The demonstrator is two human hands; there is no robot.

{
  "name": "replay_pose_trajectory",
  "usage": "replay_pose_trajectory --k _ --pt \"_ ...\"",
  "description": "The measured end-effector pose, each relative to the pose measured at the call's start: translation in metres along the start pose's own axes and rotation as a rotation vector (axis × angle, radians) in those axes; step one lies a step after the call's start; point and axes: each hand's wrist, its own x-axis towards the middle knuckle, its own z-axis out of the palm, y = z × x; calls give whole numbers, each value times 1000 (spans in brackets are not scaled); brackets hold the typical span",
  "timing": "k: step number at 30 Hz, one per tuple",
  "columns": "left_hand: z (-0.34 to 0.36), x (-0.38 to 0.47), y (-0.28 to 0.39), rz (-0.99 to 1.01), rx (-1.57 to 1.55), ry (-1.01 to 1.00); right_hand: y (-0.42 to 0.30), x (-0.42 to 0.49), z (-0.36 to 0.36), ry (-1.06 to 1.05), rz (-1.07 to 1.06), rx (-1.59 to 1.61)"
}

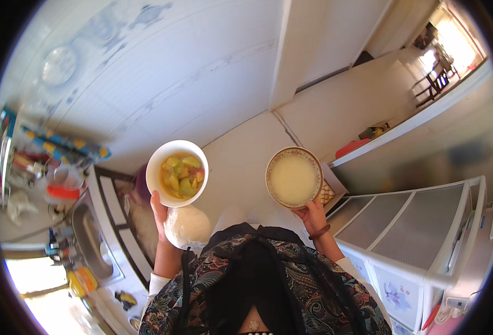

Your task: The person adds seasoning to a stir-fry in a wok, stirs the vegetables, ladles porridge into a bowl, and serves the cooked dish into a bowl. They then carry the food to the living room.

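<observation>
My left hand [160, 212] grips the near rim of a white bowl [154, 167], thumb up over its edge. Pieces of green vegetable in a yellowish broth [182, 178] fill its lower part. In my right hand [313, 217] is a bowl with a floral patterned rim [273, 167], holding a pale, cloudy liquid [294, 176]. Both bowls are upright and apart, held out in front of my body. Below the white bowl, beside my left wrist, a whitish rounded bundle [187, 227] shows; what it is I cannot tell.
A counter with a sink [91, 238] runs along the left. On the right stands a white-framed cabinet [397, 222], with an open carton of eggs [327, 193] near its corner. A pale wall with blue decoration [179, 67] rises ahead, and floor [238, 159] stretches towards a bright doorway.
</observation>
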Motion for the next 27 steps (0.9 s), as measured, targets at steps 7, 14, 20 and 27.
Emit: replay_pose_trajectory --k 7,14,20,27 --pt "117 185 -24 -177 101 -158 -72 117 25 90 -137 208" --pt "284 355 -69 -423 242 -424 -154 202 8 268 -265 350" --pt "434 444 -141 -587 339 -562 -218 261 4 415 -371 434" --pt "607 510 -264 -714 348 -819 -290 349 -81 568 -411 503"
